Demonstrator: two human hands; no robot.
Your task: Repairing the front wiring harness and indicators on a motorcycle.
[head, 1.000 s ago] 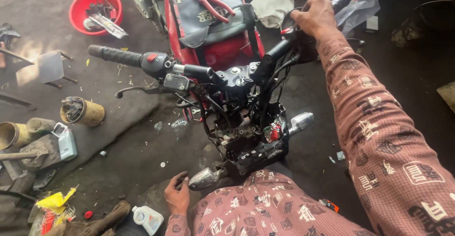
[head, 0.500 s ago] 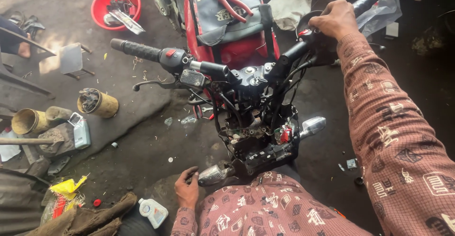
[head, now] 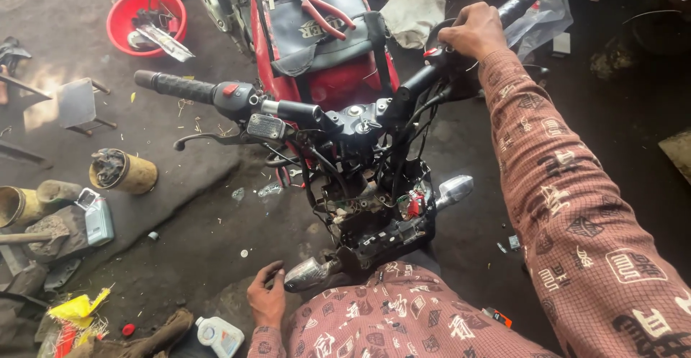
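Motorcycle handlebar (head: pixel 317 113) is lying straight across your view, above the stripped front end where bare wiring and connectors (head: pixel 374 200) are hanging exposed between the two chrome turn signals. Your right hand (head: pixel 471 30) is closing around the bar near its right grip, fingers wrapped over the top. Your left hand (head: pixel 268 299) is sitting low, fingers curled narrowly against the left turn signal (head: pixel 309 273), touching its housing rather than clearly gripping it.

Red-handled pliers (head: pixel 324 5) are resting loose on the tank bag (head: pixel 317 30), just behind the bar. If you are swinging the bar hard from here, I judge the loose wires could be getting pinched or pulled at the steering head, since nothing is covering them. The pliers could also be sliding off the bag with any jolt, and dropping toward the floor. The left signal looks to be hanging from little support, so leaning weight on it may be bending its stalk.

Beside you on the floor, a red basin (head: pixel 122 12) of parts, a rusty can (head: pixel 124 172) and a small white bottle (head: pixel 219 335) are sitting near your left side, easy to be knocking over.
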